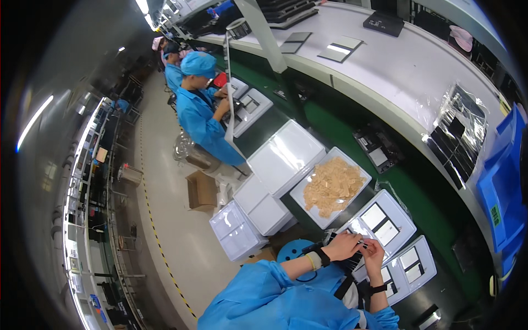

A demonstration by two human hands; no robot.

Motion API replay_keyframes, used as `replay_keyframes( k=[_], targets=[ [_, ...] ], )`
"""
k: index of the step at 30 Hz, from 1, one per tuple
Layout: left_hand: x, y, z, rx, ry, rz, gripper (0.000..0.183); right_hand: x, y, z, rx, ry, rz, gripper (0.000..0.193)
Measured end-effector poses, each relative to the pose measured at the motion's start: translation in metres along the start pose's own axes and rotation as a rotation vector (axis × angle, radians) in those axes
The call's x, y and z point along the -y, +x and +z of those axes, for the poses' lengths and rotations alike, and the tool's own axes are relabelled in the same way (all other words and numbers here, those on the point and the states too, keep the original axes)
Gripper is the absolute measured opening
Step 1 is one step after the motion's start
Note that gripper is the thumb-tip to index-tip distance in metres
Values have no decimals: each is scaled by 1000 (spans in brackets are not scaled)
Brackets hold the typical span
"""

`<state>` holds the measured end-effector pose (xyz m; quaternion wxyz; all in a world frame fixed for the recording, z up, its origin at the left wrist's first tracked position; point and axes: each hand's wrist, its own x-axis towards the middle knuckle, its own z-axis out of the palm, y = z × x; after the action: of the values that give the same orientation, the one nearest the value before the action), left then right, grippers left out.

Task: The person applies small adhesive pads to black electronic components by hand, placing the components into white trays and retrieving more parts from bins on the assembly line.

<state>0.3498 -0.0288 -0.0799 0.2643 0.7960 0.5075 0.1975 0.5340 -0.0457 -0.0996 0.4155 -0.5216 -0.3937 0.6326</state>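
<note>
My left hand [342, 246] and my right hand [373, 255] come together at the lower right, fingertips pinched close to each other. Something small seems to be between them, too small to make out. Beneath and beside them is a white tray [404, 214] with flat black-and-white rectangular parts [381, 223] in it. A second white tray [428, 254], to the right and nearer, holds similar flat parts [411, 264]. Dark slatted pieces show partly under my hands, mostly hidden by them.
Ahead, a white tray [300, 193] holds a heap of tan pieces [333, 187]. Stacked white trays [286, 154] stand to its left. A dark device [378, 148] lies on the green belt [330, 124]. Blue bins [503, 176] are at right. A co-worker [199, 110] in blue works farther along.
</note>
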Motion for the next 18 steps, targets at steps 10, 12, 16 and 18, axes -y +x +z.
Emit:
replay_keyframes(
  k=[10,12,16,18],
  targets=[
    [-2,62,61,299,81,212,31,-17,6,-69,-217,-345,-95,24],
    [-9,63,66,244,58,210,39,-10,3,-68,-278,-456,-96,20],
    [-13,75,72,265,28,72,52,11,-8,-60,-530,-511,-231,15],
    [-21,78,68,315,61,9,46,-4,-21,-80,-706,-324,-261,17]
  ],
)
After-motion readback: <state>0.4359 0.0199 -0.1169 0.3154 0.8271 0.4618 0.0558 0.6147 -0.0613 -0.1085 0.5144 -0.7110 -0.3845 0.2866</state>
